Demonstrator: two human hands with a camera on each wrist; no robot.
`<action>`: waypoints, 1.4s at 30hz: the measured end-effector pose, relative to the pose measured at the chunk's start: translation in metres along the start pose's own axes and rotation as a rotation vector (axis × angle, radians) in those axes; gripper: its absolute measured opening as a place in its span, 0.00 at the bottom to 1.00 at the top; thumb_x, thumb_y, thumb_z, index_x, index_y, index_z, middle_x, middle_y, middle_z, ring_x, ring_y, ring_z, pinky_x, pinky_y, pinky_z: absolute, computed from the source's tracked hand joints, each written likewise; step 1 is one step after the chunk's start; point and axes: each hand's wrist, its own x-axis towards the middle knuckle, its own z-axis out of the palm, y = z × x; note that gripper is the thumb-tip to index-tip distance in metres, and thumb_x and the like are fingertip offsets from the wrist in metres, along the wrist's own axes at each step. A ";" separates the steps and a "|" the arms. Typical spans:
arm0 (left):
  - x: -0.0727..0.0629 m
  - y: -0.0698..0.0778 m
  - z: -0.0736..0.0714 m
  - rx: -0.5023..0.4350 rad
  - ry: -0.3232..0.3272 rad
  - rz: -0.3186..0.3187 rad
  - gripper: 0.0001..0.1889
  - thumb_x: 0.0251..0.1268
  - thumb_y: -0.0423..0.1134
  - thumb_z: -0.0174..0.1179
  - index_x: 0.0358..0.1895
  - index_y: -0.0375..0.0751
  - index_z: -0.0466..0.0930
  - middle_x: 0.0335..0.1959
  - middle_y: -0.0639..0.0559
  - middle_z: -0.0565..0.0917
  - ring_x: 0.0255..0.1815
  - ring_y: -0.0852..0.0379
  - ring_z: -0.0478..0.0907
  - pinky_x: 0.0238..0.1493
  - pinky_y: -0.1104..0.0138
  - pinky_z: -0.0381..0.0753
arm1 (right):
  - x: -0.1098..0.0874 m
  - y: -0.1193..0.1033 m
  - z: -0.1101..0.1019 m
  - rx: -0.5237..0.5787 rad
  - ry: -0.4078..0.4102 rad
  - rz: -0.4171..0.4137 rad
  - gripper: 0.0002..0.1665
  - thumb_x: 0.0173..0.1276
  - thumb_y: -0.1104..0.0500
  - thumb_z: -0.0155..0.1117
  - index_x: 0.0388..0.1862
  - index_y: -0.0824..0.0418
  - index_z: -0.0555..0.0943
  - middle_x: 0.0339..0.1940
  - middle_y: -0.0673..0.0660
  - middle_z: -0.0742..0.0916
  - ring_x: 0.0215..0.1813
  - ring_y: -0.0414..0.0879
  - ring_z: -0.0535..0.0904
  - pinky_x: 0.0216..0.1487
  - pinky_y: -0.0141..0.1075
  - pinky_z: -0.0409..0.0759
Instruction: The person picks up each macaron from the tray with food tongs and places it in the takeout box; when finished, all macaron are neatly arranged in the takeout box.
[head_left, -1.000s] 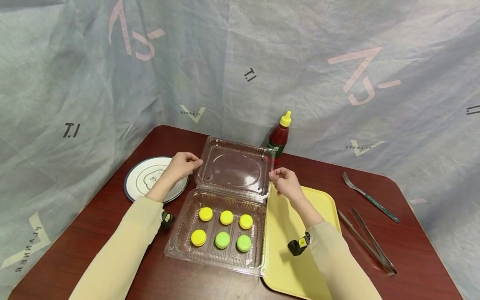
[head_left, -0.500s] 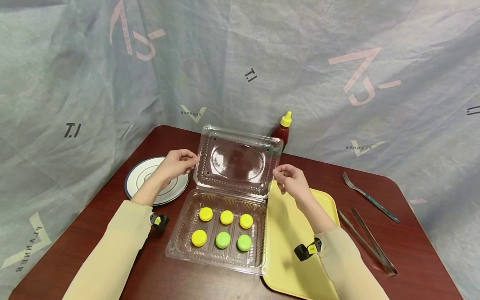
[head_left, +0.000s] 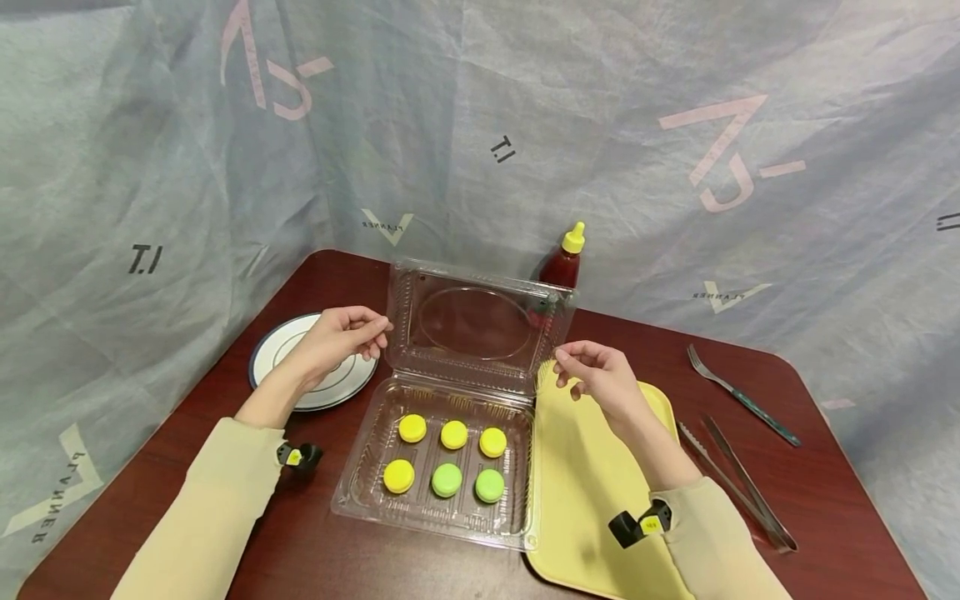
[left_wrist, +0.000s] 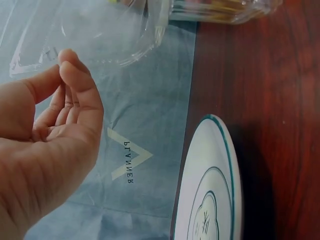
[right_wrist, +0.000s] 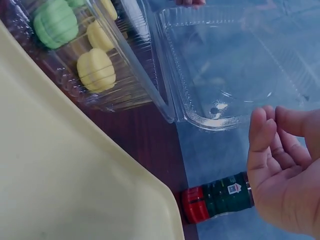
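Observation:
A clear plastic clamshell container stands with its base (head_left: 352,492) flat on the table and its hinged lid (head_left: 474,323) raised steeply. Several macarons, yellow ones (head_left: 453,434) and two green ones (head_left: 447,480), sit in two rows in the base. My left hand (head_left: 341,337) pinches the lid's left edge between thumb and forefinger, seen close in the left wrist view. At the opposite edge, my right hand (head_left: 603,379) pinches the lid the same way, its other fingers loosely curled. The lid's rim (right_wrist: 215,122) reaches the right fingertips in the right wrist view.
A blue-rimmed white plate (head_left: 270,358) lies under the left forearm. The yellow tray (head_left: 570,533) adjoins the container's right side. Behind the lid stands a red sauce bottle (head_left: 561,268) with a yellow nozzle. Metal tongs (head_left: 738,483) and a fork (head_left: 738,392) lie at the right.
The lid has swung up from leaning back to steeper and nearer me. Both hands moved with it, drifting slightly apart and toward me. The macarons stayed in place.

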 end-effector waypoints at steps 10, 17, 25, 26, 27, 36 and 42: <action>-0.018 -0.001 -0.002 -0.077 -0.059 0.027 0.20 0.79 0.39 0.51 0.49 0.17 0.74 0.30 0.46 0.82 0.29 0.59 0.78 0.35 0.70 0.80 | -0.022 0.003 -0.005 0.108 -0.113 0.002 0.06 0.74 0.59 0.62 0.41 0.57 0.85 0.35 0.52 0.87 0.34 0.43 0.83 0.28 0.32 0.76; -0.032 -0.007 -0.008 -0.105 -0.142 0.101 0.14 0.79 0.36 0.51 0.44 0.23 0.76 0.34 0.46 0.83 0.33 0.56 0.81 0.38 0.68 0.82 | -0.037 0.009 -0.008 0.182 -0.235 -0.010 0.08 0.76 0.59 0.59 0.43 0.60 0.85 0.37 0.51 0.87 0.35 0.43 0.82 0.29 0.31 0.74; -0.049 -0.013 -0.011 -0.010 -0.201 0.135 0.10 0.76 0.33 0.55 0.45 0.24 0.77 0.30 0.46 0.83 0.30 0.53 0.81 0.38 0.66 0.82 | -0.053 0.018 -0.004 0.158 -0.286 -0.036 0.09 0.76 0.62 0.57 0.41 0.57 0.86 0.35 0.51 0.87 0.34 0.42 0.82 0.29 0.31 0.76; -0.051 -0.014 -0.012 -0.003 -0.211 0.147 0.08 0.75 0.32 0.55 0.43 0.27 0.78 0.29 0.48 0.82 0.30 0.54 0.81 0.38 0.67 0.81 | -0.055 0.019 -0.003 0.151 -0.286 -0.039 0.09 0.76 0.63 0.58 0.41 0.57 0.86 0.35 0.51 0.87 0.34 0.41 0.82 0.29 0.31 0.76; -0.053 -0.015 -0.012 -0.005 -0.222 0.154 0.06 0.74 0.31 0.55 0.42 0.30 0.79 0.28 0.49 0.82 0.29 0.56 0.80 0.37 0.67 0.81 | -0.057 0.021 -0.002 0.138 -0.284 -0.044 0.09 0.75 0.64 0.58 0.40 0.56 0.86 0.34 0.50 0.87 0.33 0.40 0.81 0.29 0.31 0.76; -0.065 -0.019 -0.013 0.046 -0.330 0.163 0.05 0.71 0.29 0.59 0.40 0.28 0.78 0.26 0.48 0.81 0.27 0.56 0.78 0.32 0.63 0.82 | -0.068 0.036 0.002 0.029 -0.271 -0.078 0.07 0.69 0.67 0.64 0.41 0.73 0.82 0.28 0.52 0.86 0.29 0.43 0.80 0.28 0.31 0.77; -0.068 -0.022 -0.012 0.127 -0.359 0.136 0.04 0.69 0.30 0.62 0.40 0.30 0.79 0.27 0.44 0.81 0.27 0.52 0.79 0.30 0.62 0.82 | -0.069 0.046 0.004 0.019 -0.304 -0.058 0.12 0.67 0.67 0.66 0.42 0.78 0.79 0.27 0.53 0.86 0.29 0.45 0.83 0.26 0.32 0.76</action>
